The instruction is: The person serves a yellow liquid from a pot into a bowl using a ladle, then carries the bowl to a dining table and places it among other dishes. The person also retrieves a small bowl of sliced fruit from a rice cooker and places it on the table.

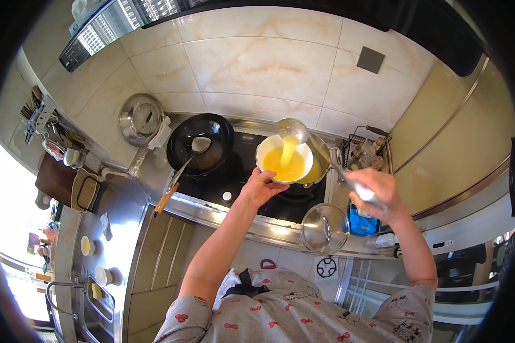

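Observation:
My left hand (261, 188) grips a white bowl (264, 155) by its near left rim and holds it up over the cooktop. Yellow soup (280, 166) partly fills the bowl. Closed round a ladle's handle, my right hand (377, 193) is off to the right. The metal ladle (296, 127) is tipped above the bowl's far edge, and a yellow stream falls from it into the bowl. Behind and to the right of the bowl stands a pot (321, 166) with the same yellow liquid, partly hidden by the bowl and ladle.
A black wok (180, 137) with a wooden-handled turner (167, 197) sits on the left of the cooktop. A glass lid (325, 228) lies at the front edge, beside a blue package (361, 222). A wire rack of jars (367, 153) stands right. The sink (100, 303) is at far left.

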The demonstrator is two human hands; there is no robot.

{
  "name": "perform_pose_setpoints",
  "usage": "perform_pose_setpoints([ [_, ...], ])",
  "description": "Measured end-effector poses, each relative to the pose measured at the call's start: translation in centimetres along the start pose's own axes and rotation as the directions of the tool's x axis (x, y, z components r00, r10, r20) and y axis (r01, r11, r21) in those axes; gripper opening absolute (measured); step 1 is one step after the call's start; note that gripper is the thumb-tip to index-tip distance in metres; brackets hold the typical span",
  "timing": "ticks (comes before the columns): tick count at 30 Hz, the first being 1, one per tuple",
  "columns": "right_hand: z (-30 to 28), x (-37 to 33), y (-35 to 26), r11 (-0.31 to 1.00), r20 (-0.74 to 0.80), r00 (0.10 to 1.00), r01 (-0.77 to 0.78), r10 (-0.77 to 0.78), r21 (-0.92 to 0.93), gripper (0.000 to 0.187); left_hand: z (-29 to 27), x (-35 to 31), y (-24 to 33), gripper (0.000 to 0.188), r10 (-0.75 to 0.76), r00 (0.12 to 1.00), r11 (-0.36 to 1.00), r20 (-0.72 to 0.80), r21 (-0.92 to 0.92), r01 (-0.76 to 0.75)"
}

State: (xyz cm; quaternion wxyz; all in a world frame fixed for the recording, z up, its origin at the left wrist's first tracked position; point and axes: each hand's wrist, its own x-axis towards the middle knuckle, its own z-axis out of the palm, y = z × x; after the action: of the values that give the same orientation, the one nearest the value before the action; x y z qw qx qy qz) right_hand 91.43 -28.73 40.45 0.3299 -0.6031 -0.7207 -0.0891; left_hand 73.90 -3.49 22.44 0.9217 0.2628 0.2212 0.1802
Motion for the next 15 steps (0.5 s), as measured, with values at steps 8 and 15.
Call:
perform_pose_setpoints([
  [8, 2.6, -2.3, -0.1, 0.710, -0.098, 0.859, -0.346, 0.503, 0.613, 0.032, -0.2, -0.7, 0.7, 0.062, 0.037, 0.999, 0.999, -0.034, -0.012, -0.038],
  [15, 4.3, -2.8, 4.0, 0.640, -0.117, 0.752, -0.456, 0.648, 0.618, 0.032, -1.3, -2.4, 2.1, 0.068, 0.074, 0.994, 0.997, -0.085, -0.012, -0.075],
])
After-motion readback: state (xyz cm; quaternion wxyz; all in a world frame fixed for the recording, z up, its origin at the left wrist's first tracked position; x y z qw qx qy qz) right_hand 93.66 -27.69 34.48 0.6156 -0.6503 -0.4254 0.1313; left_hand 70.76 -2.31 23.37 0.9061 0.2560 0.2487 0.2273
